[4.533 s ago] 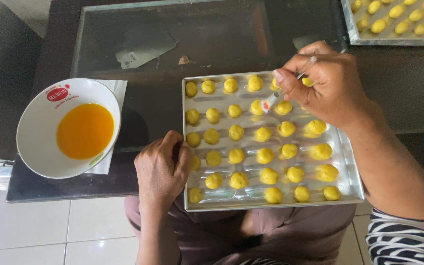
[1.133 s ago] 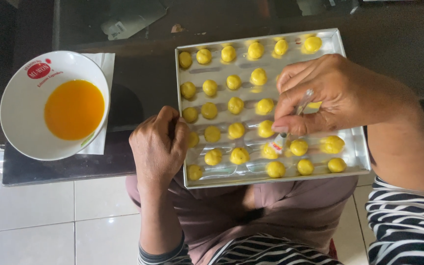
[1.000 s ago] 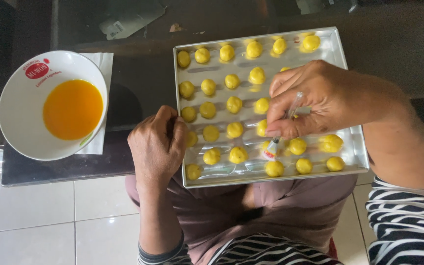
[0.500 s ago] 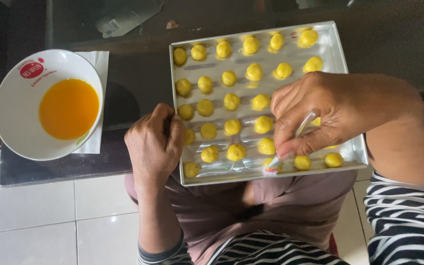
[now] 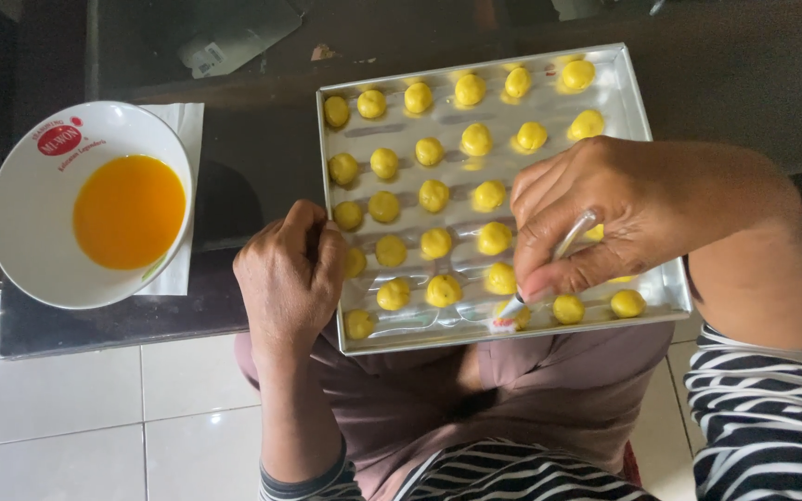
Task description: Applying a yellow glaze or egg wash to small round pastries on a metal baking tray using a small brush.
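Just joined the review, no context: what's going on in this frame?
A seated person is brushing small yellow dough balls laid in rows on a metal tray. The right hand holds a small brush, its tip on a ball in the near row. The left hand grips the tray's left edge. A white bowl of orange liquid sits on the dark table, left of the tray.

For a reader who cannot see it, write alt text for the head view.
A right hand holds a small brush to a yellow dough ball on a metal tray of many such balls, while the left hand grips the tray's edge. A white bowl of orange liquid stands beside it.
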